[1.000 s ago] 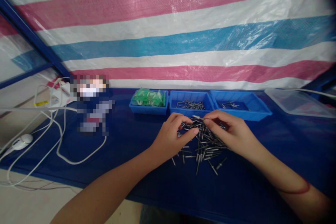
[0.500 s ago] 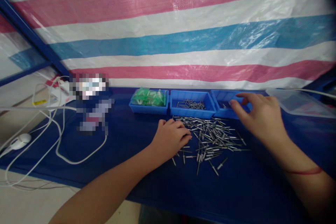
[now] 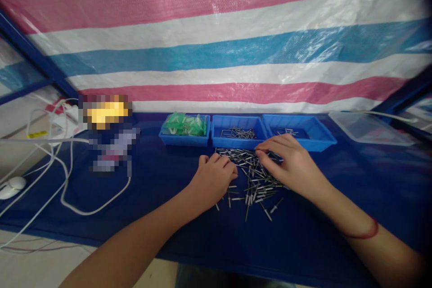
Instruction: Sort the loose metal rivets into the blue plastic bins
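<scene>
A loose pile of metal blind rivets (image 3: 259, 189) lies on the blue tabletop. My left hand (image 3: 216, 177) rests at the pile's left edge with its fingers curled in; whatever they hold, if anything, is hidden. Over the pile's upper right part, my right hand (image 3: 290, 162) has its thumb and index fingertips close together but slightly apart, with nothing visible between them. Behind the pile stand a blue bin (image 3: 238, 142) holding many rivets and, right of it, another blue bin (image 3: 319, 137) with a few rivets.
A third blue bin (image 3: 184, 140) at the left carries a green plastic bag (image 3: 185, 124). White cables (image 3: 87, 212) and a white mouse (image 3: 13, 186) lie on the left. A clear plastic lid (image 3: 367, 128) sits far right. Striped sheeting (image 3: 216, 60) hangs behind.
My right hand has moved left and toward me, from above the right bin to the rivet pile. The left hand stays at the pile's edge. The view has shifted slightly.
</scene>
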Motion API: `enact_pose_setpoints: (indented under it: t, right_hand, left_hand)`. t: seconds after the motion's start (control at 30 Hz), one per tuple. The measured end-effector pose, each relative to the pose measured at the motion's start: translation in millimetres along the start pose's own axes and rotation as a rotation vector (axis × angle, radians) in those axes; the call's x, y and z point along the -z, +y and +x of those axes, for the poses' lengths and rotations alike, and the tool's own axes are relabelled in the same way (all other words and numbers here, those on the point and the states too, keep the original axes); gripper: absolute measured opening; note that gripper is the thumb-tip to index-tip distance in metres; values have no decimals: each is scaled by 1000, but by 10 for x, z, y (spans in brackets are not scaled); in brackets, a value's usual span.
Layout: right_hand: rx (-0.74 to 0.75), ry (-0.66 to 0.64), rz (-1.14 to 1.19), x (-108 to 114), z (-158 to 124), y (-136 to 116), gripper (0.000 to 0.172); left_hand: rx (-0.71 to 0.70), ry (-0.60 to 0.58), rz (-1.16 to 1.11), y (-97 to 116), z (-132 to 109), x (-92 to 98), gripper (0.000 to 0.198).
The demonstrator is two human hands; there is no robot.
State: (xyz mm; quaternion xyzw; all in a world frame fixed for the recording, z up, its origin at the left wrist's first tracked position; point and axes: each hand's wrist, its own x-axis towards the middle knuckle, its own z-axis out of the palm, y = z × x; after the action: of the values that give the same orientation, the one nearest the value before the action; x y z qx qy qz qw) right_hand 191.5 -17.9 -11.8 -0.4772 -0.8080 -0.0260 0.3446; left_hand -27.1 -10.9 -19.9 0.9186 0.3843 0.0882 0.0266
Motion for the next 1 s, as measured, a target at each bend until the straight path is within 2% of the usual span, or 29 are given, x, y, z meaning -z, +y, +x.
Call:
enact_pose_setpoints:
  t: [0.1,0.17,0.33,0.4,0.47,0.57,0.77,0.87,1.0]
  right_hand:
    - [52,-60,95,-24,-4,-79,8]
    - [73,-96,167,-61,-20,-127,5]
    - [-31,-55,411,-181,-75,-250,10]
    - [-93,-17,497,-204,-84,-294,9]
    - [-129,0,562,-203,-84,-329,9]
    - [-139,3,634,-170,-76,-351,9]
    - [-198,18,663,-98,-56,-305,8]
    - [-251,38,669,-96,-52,-294,9]
    - [-291,42,675,-109,-57,-296,9]
  left_hand:
    - [22,59,-82,6,17,3,18]
    - [49,123,-241,13,37,25,18]
    - [169,222,-956,37,87,39,12]
    - [218,214,-1217,40,102,26,19]
    - [247,187,-1373,38,116,22,29]
    - [254,123,-1416,29,128,42,37]
    - [209,10,-1294,-7,118,77,35]
    - [200,2,-1238,-12,115,54,30]
    - [211,74,-1196,8,109,11,24]
